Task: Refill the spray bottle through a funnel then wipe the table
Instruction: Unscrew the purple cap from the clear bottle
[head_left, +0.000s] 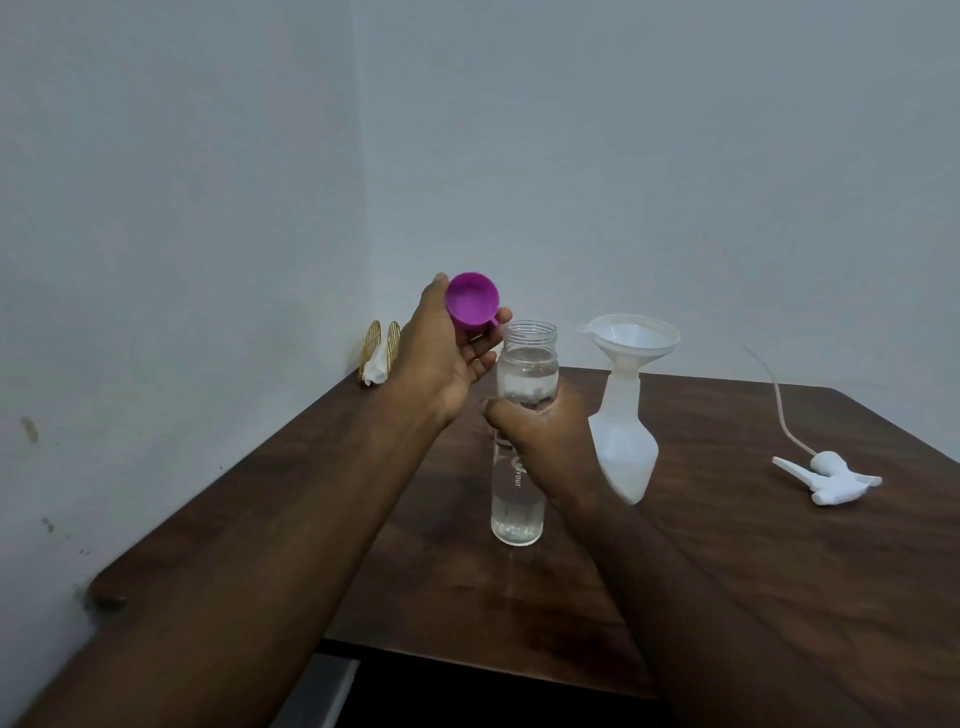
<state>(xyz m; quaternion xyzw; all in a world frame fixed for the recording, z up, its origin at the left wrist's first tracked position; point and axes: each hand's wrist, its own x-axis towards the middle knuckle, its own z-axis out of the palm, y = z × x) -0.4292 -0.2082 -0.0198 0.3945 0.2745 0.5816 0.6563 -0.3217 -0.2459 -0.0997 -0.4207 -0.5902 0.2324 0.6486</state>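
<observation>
The left hand (447, 348) held the purple cap (471, 300), the right hand (540, 431) gripped the open water bottle (519, 509); a slow pour centred over the funnel (631, 338) seemed best.

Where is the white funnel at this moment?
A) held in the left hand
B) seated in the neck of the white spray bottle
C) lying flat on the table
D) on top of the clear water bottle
B: the funnel stands in the neck of the spray bottle, while the left hand holds a purple cap and the right hand grips the open water bottle.
</observation>
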